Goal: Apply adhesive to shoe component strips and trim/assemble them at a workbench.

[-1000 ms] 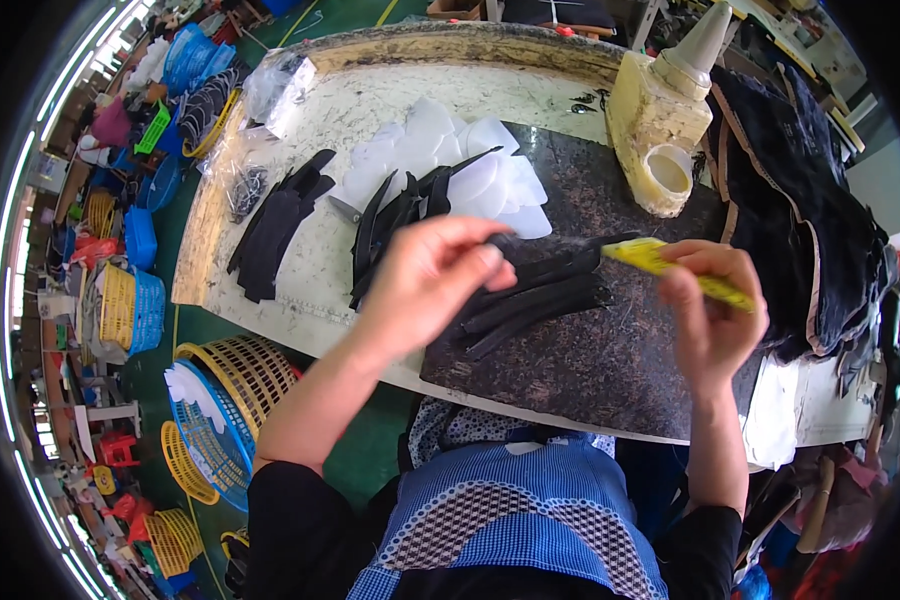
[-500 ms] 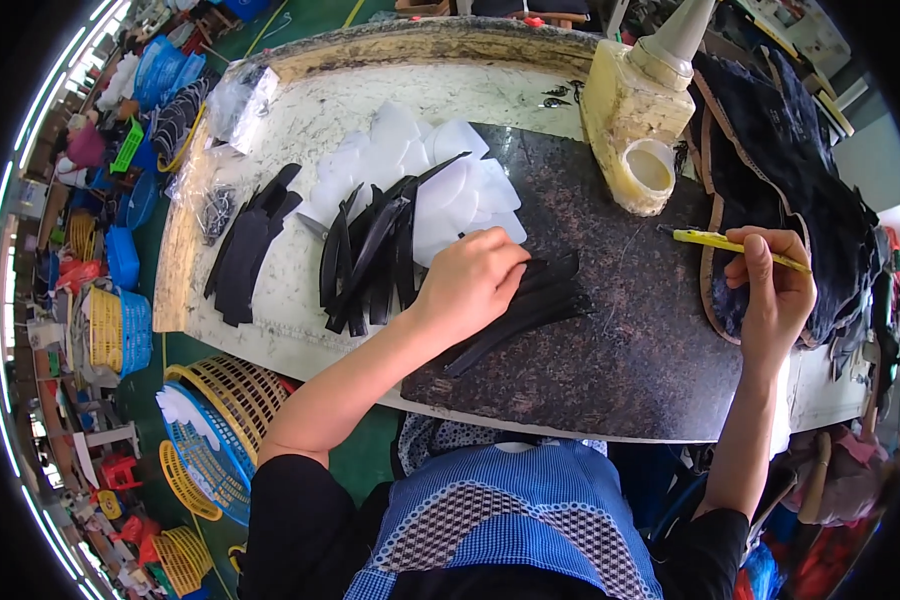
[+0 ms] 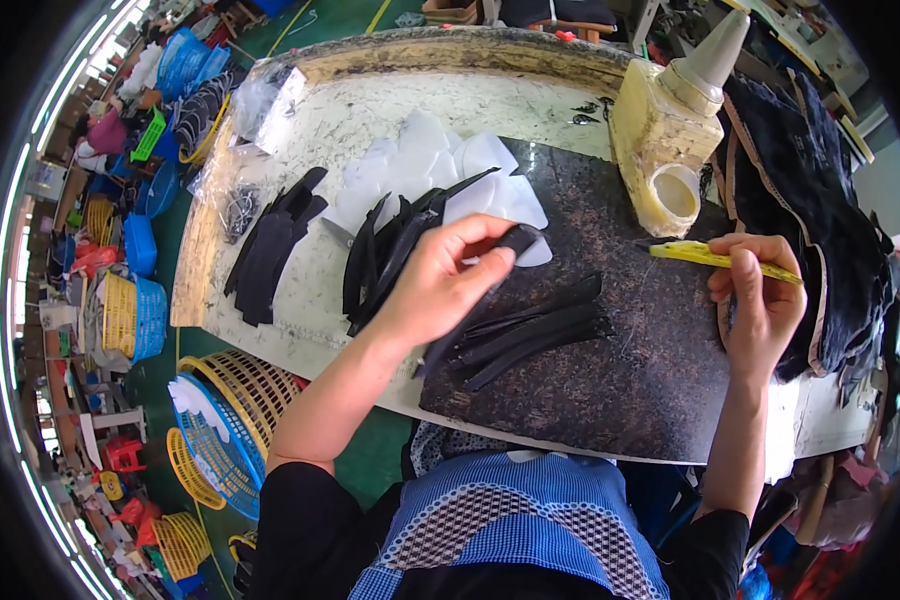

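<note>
- White, worn surface (image 3: pixel 360 115), crowded: a sweeping forearm could scatter the piles.
- Dark board (image 3: pixel 560 405) lying on it: if bumped, might slide and carry its load along.
- Black fabric (image 3: pixel 805 190), behind the right hand (image 3: pixel 760 300) in this view: a stray tool tip could mark or snag it.
- Crusted yellowish container (image 3: pixel 660 120) near the board's far right: a knock might tip it.
- Fanned black strips (image 3: pixel 540 330) on the board: overlapping, so lifting one could drag neighbours.
- Right fingers pinching a slim yellow tool (image 3: pixel 690 253); blade or brush, cannot tell. Loose grip could let it roll.
- Left hand (image 3: pixel 445 275), fingers pinching a black strip (image 3: pixel 518 240) between white pieces (image 3: pixel 420 150) and fan: small hold, could slip or twist.
</note>
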A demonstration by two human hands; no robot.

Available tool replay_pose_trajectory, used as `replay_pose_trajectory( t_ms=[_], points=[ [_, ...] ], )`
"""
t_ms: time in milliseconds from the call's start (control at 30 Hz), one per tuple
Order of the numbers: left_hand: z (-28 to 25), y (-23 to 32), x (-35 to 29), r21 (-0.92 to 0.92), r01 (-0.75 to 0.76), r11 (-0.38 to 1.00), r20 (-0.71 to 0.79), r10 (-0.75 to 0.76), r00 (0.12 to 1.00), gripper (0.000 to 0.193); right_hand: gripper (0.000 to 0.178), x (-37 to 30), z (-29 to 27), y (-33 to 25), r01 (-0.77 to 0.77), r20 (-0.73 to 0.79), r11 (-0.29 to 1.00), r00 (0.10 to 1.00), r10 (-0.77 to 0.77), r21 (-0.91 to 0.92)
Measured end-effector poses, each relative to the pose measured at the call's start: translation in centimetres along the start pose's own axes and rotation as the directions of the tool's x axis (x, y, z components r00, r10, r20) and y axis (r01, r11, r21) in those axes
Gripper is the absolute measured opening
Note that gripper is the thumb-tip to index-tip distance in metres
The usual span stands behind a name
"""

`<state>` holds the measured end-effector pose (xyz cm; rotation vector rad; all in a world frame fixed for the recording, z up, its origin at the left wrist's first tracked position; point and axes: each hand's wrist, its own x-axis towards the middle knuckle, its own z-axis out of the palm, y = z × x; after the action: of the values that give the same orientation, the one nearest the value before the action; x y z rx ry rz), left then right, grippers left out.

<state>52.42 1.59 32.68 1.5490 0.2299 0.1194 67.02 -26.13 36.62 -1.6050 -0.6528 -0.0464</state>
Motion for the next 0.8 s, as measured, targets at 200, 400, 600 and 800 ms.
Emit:
replay_pose_trajectory(
  t_ms=[200,400,600,800],
  points=[
    [-5.1,-2.9,-1.3,0.840,-0.158,0.519,-0.087,0.416,0.905,0.043,0.022,-0.5,-2.7,1.4,-0.012,-0.110,0.960,0.994,-0.020,-0.281],
    [-9.6,-3.3,-5.6,0.834,-0.079,0.547,-0.276,0.535,0.799,0.022,0.031,-0.6,-6.2,1.8,0.024,-0.095,0.875,0.992,-0.080,-0.483],
    [-25.9,-7.0,-11.7,0.792,0.435,0.428,-0.596,0.387,0.704,0.057,0.033,0.4,-6.2,1.8,0.022,-0.079,0.891,0.995,-0.066,-0.454],
    [-24.0,-7.7,-11.3,0.880,0.365,0.305,-0.474,0.496,0.727,0.041,0.031,0.9,-4.9,0.5,0.011,-0.097,0.880,0.993,-0.064,-0.475]
  ],
)
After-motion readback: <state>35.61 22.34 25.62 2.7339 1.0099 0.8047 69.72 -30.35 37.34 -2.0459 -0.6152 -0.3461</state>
